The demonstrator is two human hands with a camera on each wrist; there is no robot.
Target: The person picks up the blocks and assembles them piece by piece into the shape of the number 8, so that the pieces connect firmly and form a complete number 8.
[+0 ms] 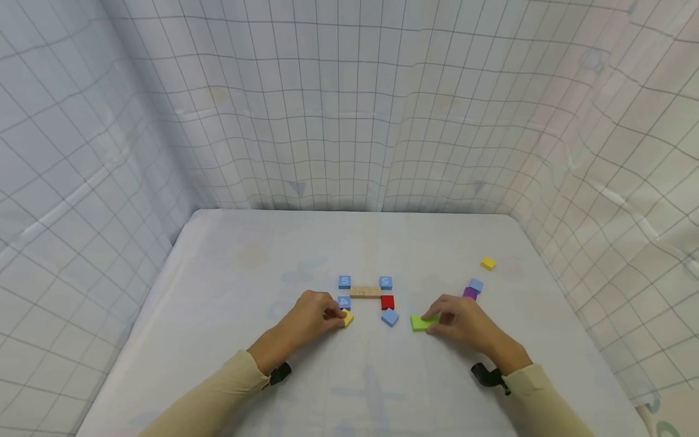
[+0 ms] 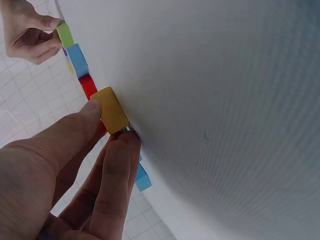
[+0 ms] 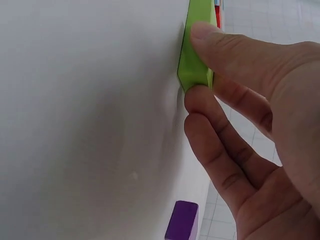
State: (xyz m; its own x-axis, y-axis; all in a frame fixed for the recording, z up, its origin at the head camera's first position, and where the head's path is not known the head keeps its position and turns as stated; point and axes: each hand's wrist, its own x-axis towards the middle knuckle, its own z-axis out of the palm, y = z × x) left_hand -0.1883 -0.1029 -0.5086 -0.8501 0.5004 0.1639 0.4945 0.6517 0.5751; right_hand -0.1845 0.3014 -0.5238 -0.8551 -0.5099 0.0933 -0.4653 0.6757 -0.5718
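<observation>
My left hand point(image 1: 314, 312) pinches a small yellow block point(image 2: 111, 111) between thumb and fingers, just below a blue block marked 4 point(image 1: 343, 302). On the right, my right hand point(image 1: 461, 318) holds a long light green block point(image 1: 419, 323) by thumb and fingers, low at the table. A natural wooden block point(image 1: 365, 292) lies between two blue blocks marked 5, one at its left point(image 1: 344, 281) and the other at its right point(image 1: 386, 283). Under its right end sit a red block point(image 1: 387, 302) and a turned blue block point(image 1: 390, 317).
Beyond my right hand are a purple block point(image 1: 470, 293), a blue block point(image 1: 476, 284) and, farther back, a yellow block point(image 1: 488, 263). All lie on a white-covered table point(image 1: 262, 243). Grid-patterned curtains point(image 1: 349, 121) enclose its back and sides.
</observation>
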